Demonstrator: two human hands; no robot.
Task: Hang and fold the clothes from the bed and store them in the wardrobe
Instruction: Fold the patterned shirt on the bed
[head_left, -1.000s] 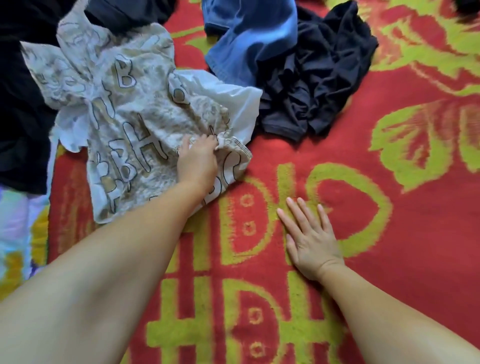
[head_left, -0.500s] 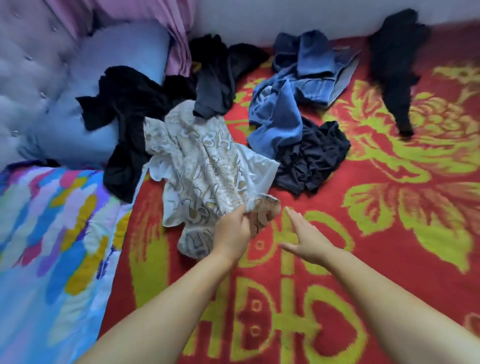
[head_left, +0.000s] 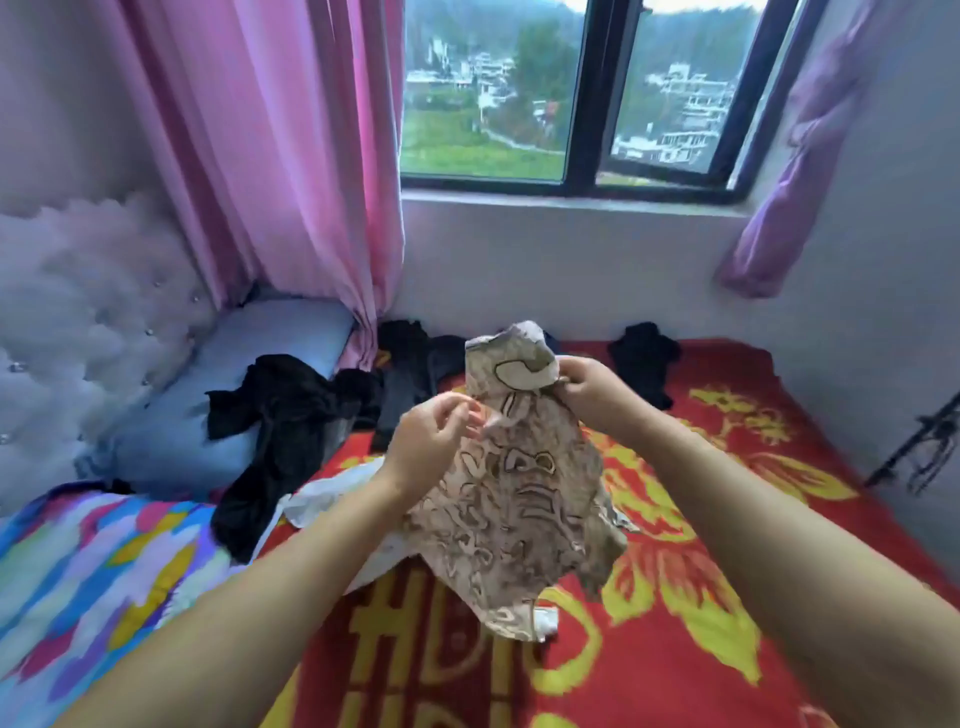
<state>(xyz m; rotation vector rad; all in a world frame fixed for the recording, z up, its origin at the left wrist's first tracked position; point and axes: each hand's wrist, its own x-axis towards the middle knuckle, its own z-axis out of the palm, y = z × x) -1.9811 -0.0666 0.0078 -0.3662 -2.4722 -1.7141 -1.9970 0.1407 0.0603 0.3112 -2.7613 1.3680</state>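
Observation:
A beige patterned shirt (head_left: 514, 499) hangs in the air above the red and yellow bedspread (head_left: 737, 519), its lower end trailing onto the bed. My right hand (head_left: 592, 387) grips its upper edge near the top. My left hand (head_left: 434, 439) pinches a fold of the same shirt a little lower and to the left. More clothes lie behind on the bed: a black garment (head_left: 280, 421) draped over the blue pillow (head_left: 218, 400), dark clothes (head_left: 415, 374) by the curtain, and a black piece (head_left: 647, 364) near the wall.
A pink curtain (head_left: 270, 156) hangs at the left of the window (head_left: 571, 93). A padded headboard (head_left: 67, 322) stands at the far left. A multicoloured blanket (head_left: 78, 582) covers the bed's near left. A purple curtain (head_left: 800, 156) is tied back at the right.
The shirt has been lifted off the bed into the air. My right hand left the bedspread and took hold of the shirt's top. The view has tilted up to the window.

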